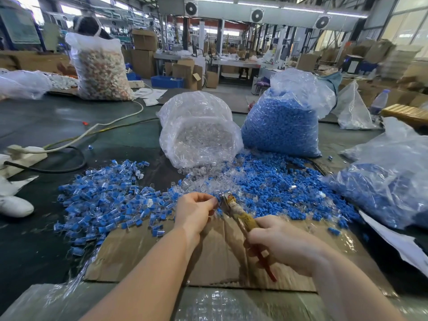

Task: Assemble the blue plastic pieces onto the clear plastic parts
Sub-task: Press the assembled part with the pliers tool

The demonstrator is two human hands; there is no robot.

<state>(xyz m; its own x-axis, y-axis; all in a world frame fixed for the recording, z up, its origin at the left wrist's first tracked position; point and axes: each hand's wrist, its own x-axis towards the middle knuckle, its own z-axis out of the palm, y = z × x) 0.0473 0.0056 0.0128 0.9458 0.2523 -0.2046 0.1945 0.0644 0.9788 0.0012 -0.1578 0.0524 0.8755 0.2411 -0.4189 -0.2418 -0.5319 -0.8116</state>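
My left hand pinches a small blue-and-clear piece at its fingertips. My right hand grips tape-wrapped pliers with red handles; the metal jaws touch that piece. A heap of loose blue pieces lies on the right. Loose clear parts spill from a clear bag in the middle. On the left sits a pile of joined blue-and-clear pieces.
A flat cardboard sheet lies under my hands. A bag of blue pieces stands behind, another bag at right. A power strip with cables and a white shoe are at left. A person's head shows behind a far bag.
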